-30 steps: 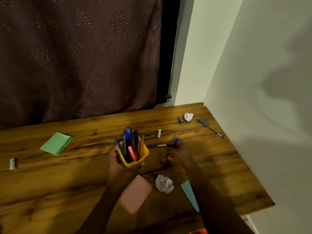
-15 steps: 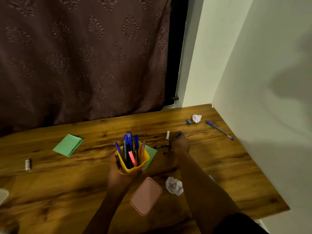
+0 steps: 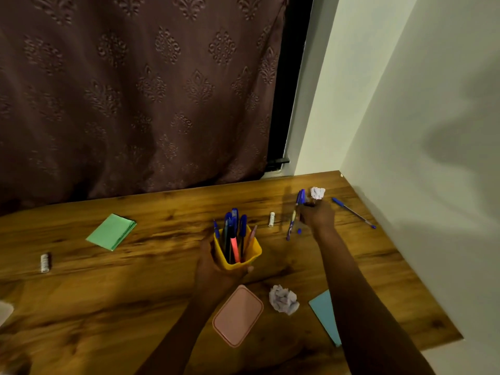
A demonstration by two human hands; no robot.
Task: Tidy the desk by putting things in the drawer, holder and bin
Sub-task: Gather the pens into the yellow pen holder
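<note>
**Left hand.** The left hand (image 3: 213,269), at centre frame, grips the yellow holder (image 3: 244,254). Its fingers are wrapped round the holder's lower wall. The holder stands upright on the worktop (image 3: 162,280) and is already stocked with pens and pencils. Judged purpose: steadying it so it does not tip when the next item is dropped in.

**Right hand.** The right hand (image 3: 318,216), right of centre, has its fingers clamped on a blue pen (image 3: 295,215). The pen is tilted, with the cap up and the tip low, just above the wood. A small dark item shows at the fingertips; I cannot tell whether it is held too.

**Loose items.**
- A small paper ball (image 3: 318,192) lies just beyond the right hand.
- A second pen (image 3: 353,212) lies near the wall at right.
- A white stub (image 3: 272,219) lies between the holder and the held pen.
- A green sheet (image 3: 111,231) lies at left.
- A larger paper ball (image 3: 284,299), a pink lid (image 3: 238,315) and a blue sheet (image 3: 323,312) lie along the lower frame.

**Assessment.** The pens are part-collected. The papers await the bin and the drawer, neither of which is in view.
</note>
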